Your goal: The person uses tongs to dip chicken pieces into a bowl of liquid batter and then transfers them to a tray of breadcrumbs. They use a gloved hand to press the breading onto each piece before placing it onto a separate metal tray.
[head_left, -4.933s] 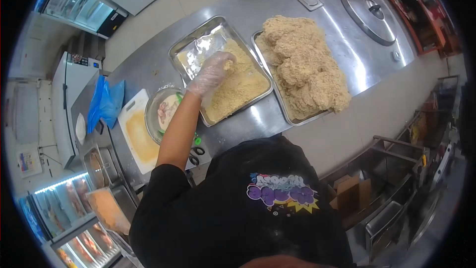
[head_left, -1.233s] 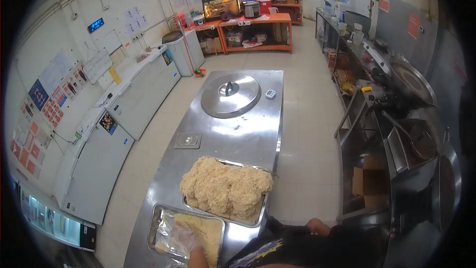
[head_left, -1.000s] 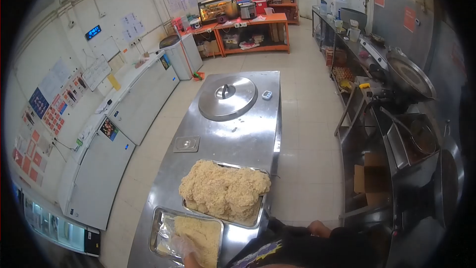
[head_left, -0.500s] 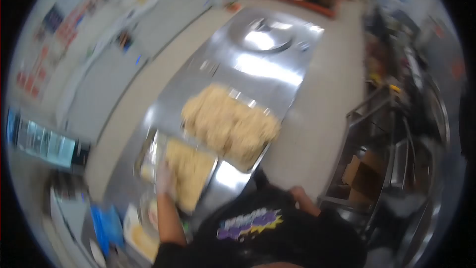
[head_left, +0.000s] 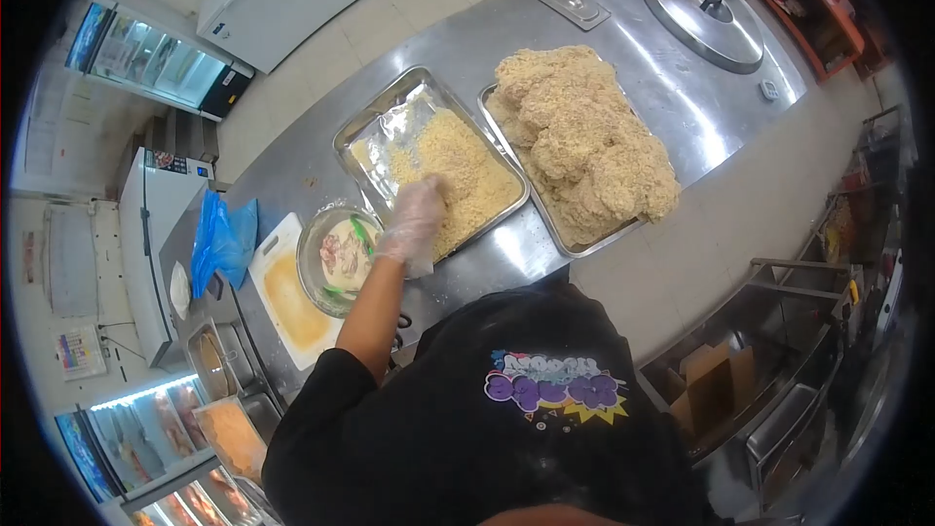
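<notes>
My left hand (head_left: 417, 214), in a clear plastic glove, reaches down onto pale yellow breadcrumbs (head_left: 463, 161) in a metal tray (head_left: 355, 141). Its fingers look curled together against the crumbs; what they hold, if anything, is hidden. Beside my left wrist stands a metal bowl (head_left: 310, 268) of creamy batter with pieces of raw meat (head_left: 338, 255) and a green-handled utensil (head_left: 362, 234). A second tray (head_left: 575, 249), right of the crumb tray, carries a high heap of breaded pieces (head_left: 584, 136). My right hand is out of view.
Left of the bowl lie a white cutting board (head_left: 278, 248) and a blue plastic bag (head_left: 222, 239). Farther along the steel table (head_left: 672, 102) are a small metal lid (head_left: 573, 4), a large round lid (head_left: 701, 19) and a timer (head_left: 768, 90). A cardboard box (head_left: 716, 385) sits low at the right.
My view has turned and shifted, bringing the bowl and board more into sight. My left hand has moved from the tray's left side onto the crumbs. My right hand has left the view.
</notes>
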### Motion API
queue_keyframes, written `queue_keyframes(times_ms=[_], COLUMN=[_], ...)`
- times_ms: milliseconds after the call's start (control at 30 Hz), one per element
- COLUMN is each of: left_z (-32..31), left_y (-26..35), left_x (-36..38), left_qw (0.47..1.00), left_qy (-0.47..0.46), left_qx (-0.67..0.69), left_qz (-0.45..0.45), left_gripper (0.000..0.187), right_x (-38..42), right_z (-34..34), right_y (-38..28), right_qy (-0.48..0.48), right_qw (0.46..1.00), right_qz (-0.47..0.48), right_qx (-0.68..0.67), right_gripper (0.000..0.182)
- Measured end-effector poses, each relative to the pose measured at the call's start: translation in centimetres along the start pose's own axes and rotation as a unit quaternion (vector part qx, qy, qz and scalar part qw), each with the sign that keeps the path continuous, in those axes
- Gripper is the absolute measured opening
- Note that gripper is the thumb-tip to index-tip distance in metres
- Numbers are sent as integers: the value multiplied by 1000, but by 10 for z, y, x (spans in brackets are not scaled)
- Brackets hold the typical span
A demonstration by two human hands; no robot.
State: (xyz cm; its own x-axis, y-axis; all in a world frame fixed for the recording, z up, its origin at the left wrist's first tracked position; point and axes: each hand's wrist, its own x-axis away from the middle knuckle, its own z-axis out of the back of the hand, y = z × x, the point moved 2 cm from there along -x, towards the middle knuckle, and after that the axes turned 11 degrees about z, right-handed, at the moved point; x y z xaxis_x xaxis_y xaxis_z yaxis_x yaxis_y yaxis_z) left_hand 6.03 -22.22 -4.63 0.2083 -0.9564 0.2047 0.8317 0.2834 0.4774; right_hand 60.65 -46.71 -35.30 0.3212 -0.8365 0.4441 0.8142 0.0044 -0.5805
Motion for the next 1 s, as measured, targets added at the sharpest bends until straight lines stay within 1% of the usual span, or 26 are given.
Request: queue_keyframes(times_ms=[33,67,100,167,233,267,300,333,367,400,433,467,500,567,600,667,700,767,800,867,900,933,967,1000], left_z=[3,6,12,14,2,-8,-20,-24,-20,-9,-1,10,22,38,30,13,8,10,-1,-41,-57,-63,-68,-57], left_y=[-7,-12,-17,-33,-49,-59,-66,-55,-42,-30,-24,-13,-2,28,24,19,21,35,21,-32,-57,-69,-80,-72], left_x=[1,-6,-22,-31,-44,-50,-51,-37,-24,-22,-16,-6,5,26,28,29,30,29,22,1,-6,-12,-18,-18], left_qw=[993,993,986,977,979,986,988,988,985,985,989,985,976,981,980,977,976,956,955,963,963,952,941,924], left_qy=[27,26,78,128,193,141,89,101,114,115,14,-37,-86,-40,-39,-34,-34,-19,-20,-10,-9,-16,-19,-23], left_qx=[86,88,109,130,-35,-50,-68,-94,-122,-123,-103,-89,-78,-69,-67,-141,-140,-171,-170,27,26,166,234,300], left_qz=[73,74,96,114,52,80,104,75,51,41,109,145,183,178,185,158,165,237,242,269,270,258,246,234], left_gripper=[28,28,30,32,37,39,43,44,45,45,47,49,51,74,74,100,100,93,93,79,79,70,65,61], right_x=[3,5,6,6,3,-1,-6,-10,-14,-16,-13,-11,-8,0,1,6,6,8,7,7,5,3,2,-1], right_z=[-2,-5,-7,-13,-20,-22,-10,3,7,4,1,2,2,0,-1,-5,-8,-9,-9,-9,-8,-6,-4,0], right_y=[3,5,8,13,23,25,14,2,-10,-14,-13,-16,-19,-17,-16,-11,-8,-6,-5,-4,-4,-6,-7,-12], right_qy=[6,12,19,38,64,83,64,44,-23,-15,61,91,128,112,83,47,37,25,22,17,17,18,22,27], right_qw=[1000,1000,1000,999,998,996,996,995,986,987,995,982,958,972,986,996,998,999,999,999,1000,1000,1000,1000], right_qz=[-8,-14,-17,-18,3,16,12,8,9,5,-73,-110,-144,-120,-91,-56,-49,-40,-36,-27,-21,-16,-10,-7], right_qx=[-6,-11,-15,-21,-4,15,53,91,166,163,-28,-122,-213,-170,-113,-47,-31,-15,-8,3,7,10,13,11], right_gripper=[22,22,22,21,21,21,21,21,21,21,21,22,22,23,23,24,25,26,27,28,28,29,30,30])
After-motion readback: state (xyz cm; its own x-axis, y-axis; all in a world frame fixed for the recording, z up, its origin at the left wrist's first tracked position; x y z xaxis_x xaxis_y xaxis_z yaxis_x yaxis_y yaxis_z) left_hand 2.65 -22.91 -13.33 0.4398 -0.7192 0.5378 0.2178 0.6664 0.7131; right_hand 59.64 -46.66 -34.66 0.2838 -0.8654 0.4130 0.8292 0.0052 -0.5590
